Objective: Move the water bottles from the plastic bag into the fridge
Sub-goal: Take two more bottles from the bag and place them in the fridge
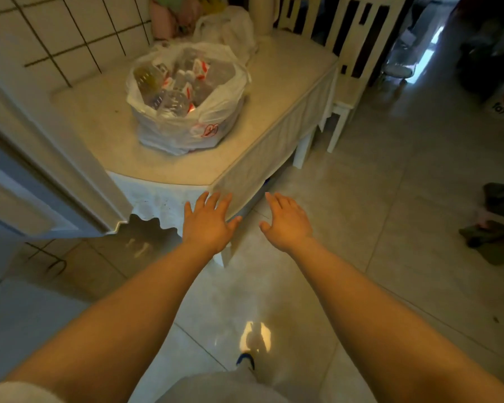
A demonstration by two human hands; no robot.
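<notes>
A white plastic bag stands open on the table, filled with several clear water bottles with red-and-white labels. My left hand and my right hand are stretched out in front of me, palms down, fingers straight, holding nothing. Both hover in front of the table's near corner, well short of the bag. The open white fridge door juts in from the left; the fridge's inside is out of view.
Another plastic bag lies at the table's back. White chairs stand behind and to the right of the table. A cloth hangs over the table's edge. Slippers and dark items lie on the tiled floor at the right. My foot shows below.
</notes>
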